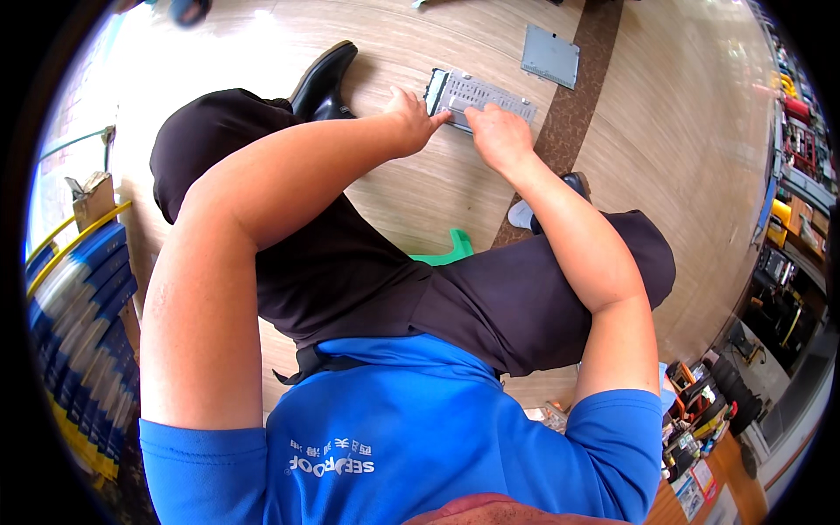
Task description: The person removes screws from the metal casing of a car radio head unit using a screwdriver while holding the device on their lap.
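Note:
A flat grey metal case (477,90) with a slotted, perforated face lies on the floor in front of me, beyond my knees. At its left end is my left hand (411,121), with the thumb stretched toward the case's near edge and the fingers apart. My right hand (503,137) rests over the near side of the case, fingers curled and tips on the metal. Whatever those fingers may hold is hidden. A thin grey metal cover panel (550,57) lies separately on the floor, to the right and farther off.
Part of a green plastic stool (455,248) shows between my legs. My black boot (325,83) stands left of the case. Blue boxes (92,297) in a yellow rack line the left side. On the right are tool-filled shelves (798,140) and a cluttered wooden bench (731,477).

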A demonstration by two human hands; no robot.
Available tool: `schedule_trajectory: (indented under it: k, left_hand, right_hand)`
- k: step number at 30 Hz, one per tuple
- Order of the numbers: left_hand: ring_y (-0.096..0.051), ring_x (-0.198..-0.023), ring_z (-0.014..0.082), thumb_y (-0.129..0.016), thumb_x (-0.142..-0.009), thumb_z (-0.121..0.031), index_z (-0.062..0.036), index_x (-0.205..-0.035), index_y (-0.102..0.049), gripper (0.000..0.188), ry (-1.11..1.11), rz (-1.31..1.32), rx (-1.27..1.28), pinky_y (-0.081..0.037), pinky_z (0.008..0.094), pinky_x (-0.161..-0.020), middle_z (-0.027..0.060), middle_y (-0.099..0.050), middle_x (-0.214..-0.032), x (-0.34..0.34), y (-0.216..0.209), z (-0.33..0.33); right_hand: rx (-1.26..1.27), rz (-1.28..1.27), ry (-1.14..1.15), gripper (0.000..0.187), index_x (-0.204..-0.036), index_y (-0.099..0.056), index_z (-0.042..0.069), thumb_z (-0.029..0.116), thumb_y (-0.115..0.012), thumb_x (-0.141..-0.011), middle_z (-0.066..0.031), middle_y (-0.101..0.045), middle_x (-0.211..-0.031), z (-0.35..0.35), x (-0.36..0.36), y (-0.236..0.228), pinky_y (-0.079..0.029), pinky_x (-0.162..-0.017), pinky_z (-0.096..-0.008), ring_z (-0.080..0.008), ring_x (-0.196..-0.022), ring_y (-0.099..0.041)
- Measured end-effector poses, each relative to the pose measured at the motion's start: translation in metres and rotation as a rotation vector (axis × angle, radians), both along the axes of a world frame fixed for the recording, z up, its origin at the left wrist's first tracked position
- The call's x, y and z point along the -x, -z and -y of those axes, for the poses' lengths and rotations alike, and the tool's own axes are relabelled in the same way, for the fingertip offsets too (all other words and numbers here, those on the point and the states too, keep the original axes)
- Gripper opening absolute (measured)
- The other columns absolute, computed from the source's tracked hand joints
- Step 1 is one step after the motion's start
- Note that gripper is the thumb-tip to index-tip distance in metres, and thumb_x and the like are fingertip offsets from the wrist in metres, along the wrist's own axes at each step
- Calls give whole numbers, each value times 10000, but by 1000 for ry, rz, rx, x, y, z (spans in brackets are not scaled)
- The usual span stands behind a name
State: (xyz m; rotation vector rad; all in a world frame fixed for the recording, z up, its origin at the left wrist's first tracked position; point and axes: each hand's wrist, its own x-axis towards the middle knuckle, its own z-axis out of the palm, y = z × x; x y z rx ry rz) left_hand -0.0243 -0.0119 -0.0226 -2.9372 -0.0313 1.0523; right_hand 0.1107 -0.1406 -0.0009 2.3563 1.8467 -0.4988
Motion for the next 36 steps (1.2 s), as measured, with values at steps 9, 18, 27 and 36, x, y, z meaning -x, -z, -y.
schedule_trajectory:
  k: [9,18,27,36]
  left_hand:
    - [-545,-1205,350,-462,-983,-238,-217,-1582,-256,634,15,4,-22,-404,584,-968,157,-560,-1341,-2,0,-1]
    - [-535,-1218,348,-469,-979,-238,-221,-1574,-283,624,13,-22,-12,-383,602,-996,152,-561,-1341,-3,-6,-2]
    - [-538,-1216,352,-461,-986,-237,-219,-1574,-282,615,9,-28,-1,-377,615,-1007,158,-563,-1339,-2,-6,-3]
    - [-544,-1222,366,-455,-992,-240,-212,-1575,-279,610,-5,-21,17,-373,634,-1016,171,-560,-1348,-3,-6,-3]
  right_hand:
    - [-36,20,14,162,-986,-644,115,169,-504,-925,-161,-651,-871,3,-1,5,-548,-705,-485,-361,-820,-678]
    - [-17,-3,4,169,-984,-640,106,186,-496,-944,-173,-653,-875,3,1,-1,-550,-706,-491,-370,-821,-679]
    - [-2,2,-17,166,-986,-631,97,171,-490,-940,-177,-654,-878,2,2,-3,-553,-711,-491,-372,-827,-681]
    - [24,11,-43,150,-994,-615,95,138,-502,-905,-173,-654,-893,-1,4,-7,-552,-720,-482,-361,-849,-683]
